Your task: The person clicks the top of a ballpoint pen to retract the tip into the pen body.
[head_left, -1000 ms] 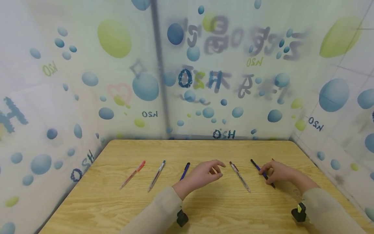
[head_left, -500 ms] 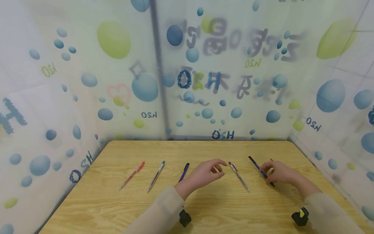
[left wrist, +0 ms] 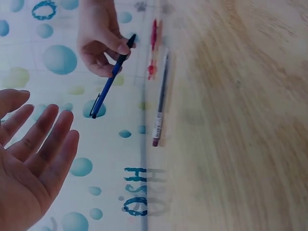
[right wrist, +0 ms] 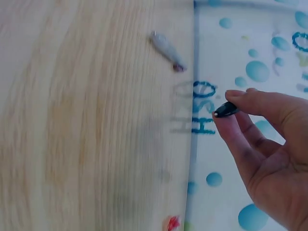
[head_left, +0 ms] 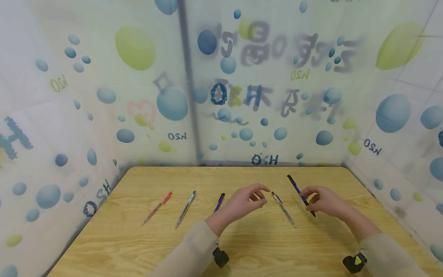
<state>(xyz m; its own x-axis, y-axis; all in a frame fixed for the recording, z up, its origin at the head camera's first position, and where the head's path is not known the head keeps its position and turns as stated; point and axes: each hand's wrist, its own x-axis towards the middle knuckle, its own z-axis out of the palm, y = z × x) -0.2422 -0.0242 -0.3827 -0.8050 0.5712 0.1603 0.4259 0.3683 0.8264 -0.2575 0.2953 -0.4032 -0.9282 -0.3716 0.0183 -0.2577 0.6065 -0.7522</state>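
My right hand (head_left: pixel 327 202) pinches a blue pen (head_left: pixel 294 184) with black ends between thumb and fingers. In the left wrist view that blue pen (left wrist: pixel 106 91) slants in the air, apart from the table. My left hand (head_left: pixel 238 206) hovers over the middle of the table, fingers loosely bent and holding nothing. Close to its fingertips lies a clear pen with a maroon end (head_left: pixel 283 209). Another blue pen (head_left: pixel 219 202) is partly hidden behind the left wrist. A red pen (left wrist: pixel 153 48) shows on the table in the left wrist view; the right hand hides it in the head view.
On the left of the wooden table (head_left: pixel 114 238) lie a clear pen with a blue end (head_left: pixel 187 206) and a pinkish-red pen (head_left: pixel 162 202). A sheet wall printed with bubbles (head_left: pixel 242 115) stands around the table's back and sides.
My right hand has raised the blue pen off the table and carried it a little to the left. The left hand has barely moved.
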